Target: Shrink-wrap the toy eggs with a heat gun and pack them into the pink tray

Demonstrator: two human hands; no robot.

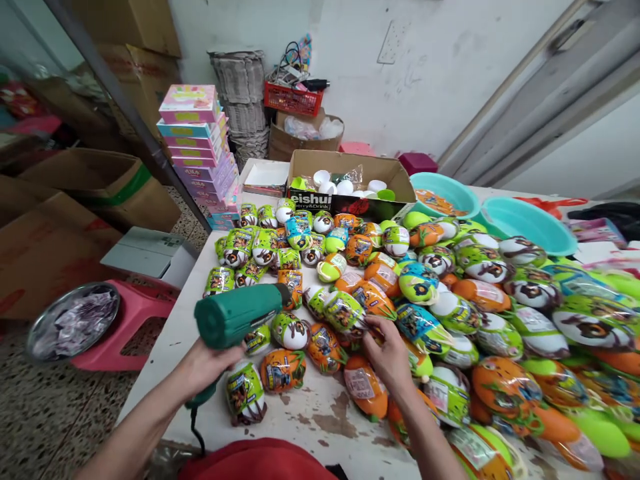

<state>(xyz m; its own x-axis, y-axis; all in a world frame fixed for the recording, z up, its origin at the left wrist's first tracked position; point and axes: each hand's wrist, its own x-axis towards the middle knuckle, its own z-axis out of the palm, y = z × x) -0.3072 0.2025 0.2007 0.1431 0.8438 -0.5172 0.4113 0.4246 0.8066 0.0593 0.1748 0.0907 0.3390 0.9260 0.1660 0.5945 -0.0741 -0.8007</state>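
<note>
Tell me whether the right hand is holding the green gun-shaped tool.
No: the left hand grips the green gun-shaped tool, while the right hand is apart from it, among the wrapped eggs.

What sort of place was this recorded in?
Probably a small packing workshop: film-wrapped egg-shaped items crowd the white table, the left hand grips a green heat-gun-like tool, and cardboard boxes stand to the left.
</note>
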